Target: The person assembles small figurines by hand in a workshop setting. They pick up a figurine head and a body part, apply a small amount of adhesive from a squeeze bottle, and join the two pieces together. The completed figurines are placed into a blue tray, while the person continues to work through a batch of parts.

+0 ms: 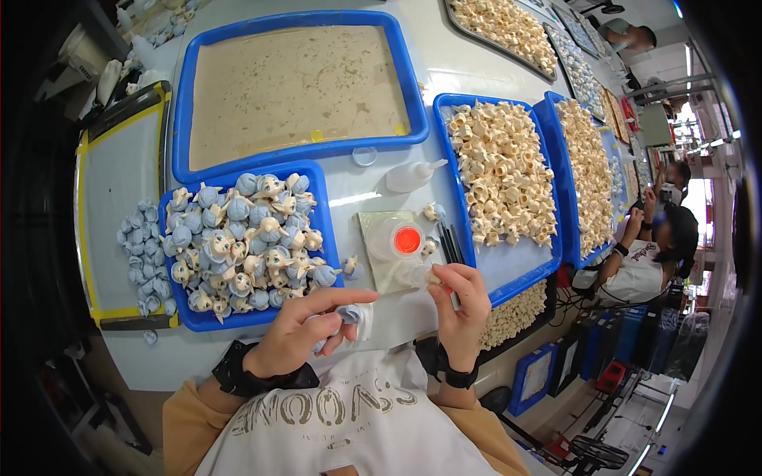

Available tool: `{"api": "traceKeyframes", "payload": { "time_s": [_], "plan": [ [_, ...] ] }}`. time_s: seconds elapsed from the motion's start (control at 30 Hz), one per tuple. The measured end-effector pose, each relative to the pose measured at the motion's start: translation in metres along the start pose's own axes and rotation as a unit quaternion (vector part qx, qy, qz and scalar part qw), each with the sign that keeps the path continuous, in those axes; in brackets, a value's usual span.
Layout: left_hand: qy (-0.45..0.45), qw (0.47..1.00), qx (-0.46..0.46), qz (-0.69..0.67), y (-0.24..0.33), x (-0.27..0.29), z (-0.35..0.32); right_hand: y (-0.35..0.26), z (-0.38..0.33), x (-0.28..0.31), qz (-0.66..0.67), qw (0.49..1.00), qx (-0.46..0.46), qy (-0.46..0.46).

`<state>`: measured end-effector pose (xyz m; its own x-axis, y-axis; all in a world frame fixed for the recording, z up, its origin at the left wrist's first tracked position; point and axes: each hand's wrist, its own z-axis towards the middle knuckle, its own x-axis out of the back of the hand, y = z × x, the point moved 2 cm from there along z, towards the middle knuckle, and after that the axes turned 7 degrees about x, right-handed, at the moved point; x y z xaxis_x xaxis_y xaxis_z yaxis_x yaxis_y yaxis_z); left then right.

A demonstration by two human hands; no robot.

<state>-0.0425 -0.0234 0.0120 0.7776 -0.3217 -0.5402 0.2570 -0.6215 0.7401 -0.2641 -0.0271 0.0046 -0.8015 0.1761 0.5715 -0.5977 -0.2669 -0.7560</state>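
My left hand (305,327) is closed round a small blue-grey doll hair piece (349,314), its index finger stretched to the right. A white cloth or tissue (365,324) shows beside that piece. My right hand (462,305) pinches a small cream part (433,278), too small to make out fully. Just beyond it are a small clear cup (409,274) and a translucent jar (385,239) with bright red-orange contents (407,239). Left of my hands, a blue tray (324,198) holds piled doll heads (246,254) with blue-grey hair.
Loose blue-grey hair pieces (144,258) lie left of the tray. A squeeze bottle (411,176) and dark thin tools (450,242) are near the jar. Cream parts (502,170) fill a blue tray at right. Farther back stands a cardboard-lined blue tray (302,87). Another person (643,266) sits at right.
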Motion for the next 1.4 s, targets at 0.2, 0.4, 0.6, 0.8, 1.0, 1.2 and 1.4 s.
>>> {"api": "traceKeyframes", "payload": {
  "time_s": [0.2,0.4,0.6,0.8,1.0,1.2,1.4],
  "plan": [
    [-0.022,1.0,0.009,0.012,-0.001,0.003,-0.001,0.001,0.0,-0.002,-0.053,0.998,0.037,-0.017],
    [-0.03,0.998,0.011,0.056,-0.002,0.003,0.0,-0.001,0.0,-0.003,-0.065,0.997,0.045,-0.022],
    [-0.014,1.0,-0.009,0.017,-0.001,0.0,0.0,0.0,0.0,-0.004,-0.093,0.992,0.086,-0.024],
    [-0.008,0.999,-0.035,0.019,-0.003,0.007,-0.001,-0.004,0.004,-0.004,-0.118,0.986,0.112,-0.046],
    [0.019,0.998,-0.045,0.034,-0.003,0.006,-0.002,-0.014,0.007,-0.005,-0.192,0.966,0.151,-0.081],
    [0.028,0.997,-0.015,0.07,0.003,0.004,-0.004,-0.02,0.013,-0.004,-0.218,0.956,0.178,-0.084],
    [0.023,0.996,-0.017,0.079,0.003,0.002,-0.002,-0.008,-0.003,0.002,-0.106,0.991,0.078,0.017]
  ]
}}
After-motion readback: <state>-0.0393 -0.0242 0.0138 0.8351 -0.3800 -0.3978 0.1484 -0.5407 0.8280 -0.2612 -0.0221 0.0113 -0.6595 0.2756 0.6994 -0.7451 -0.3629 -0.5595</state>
